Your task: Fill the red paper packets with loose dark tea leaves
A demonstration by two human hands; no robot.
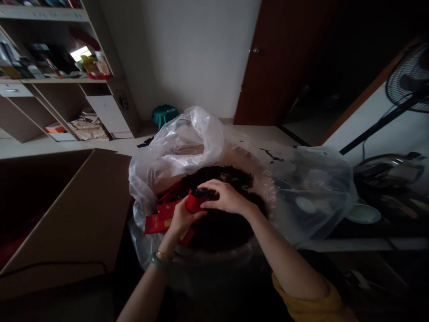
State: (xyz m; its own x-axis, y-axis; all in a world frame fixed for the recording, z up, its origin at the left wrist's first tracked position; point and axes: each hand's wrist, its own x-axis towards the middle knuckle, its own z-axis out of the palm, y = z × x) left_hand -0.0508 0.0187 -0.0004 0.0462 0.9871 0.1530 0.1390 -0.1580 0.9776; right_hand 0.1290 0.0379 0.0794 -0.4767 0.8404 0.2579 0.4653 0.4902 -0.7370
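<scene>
My left hand point(181, 218) is wrapped round a small red container point(193, 201) held over a heap of dark loose leaves point(228, 179). My right hand point(225, 197) lies on top of the container's mouth, fingers curved and pressing dark leaves into it. The heap sits inside a big clear plastic bag point(187, 138) that lines a round tub. Flat red packets point(160, 221) lie in the bag just left of my left hand.
An open cardboard box point(73, 210) stands at the left. Behind it are shelves point(50, 80) with papers and boxes. A kettle point(389, 170), a small bowl point(363, 213) and a fan point(409, 78) are at the right. A brown door point(281, 58) is at the back.
</scene>
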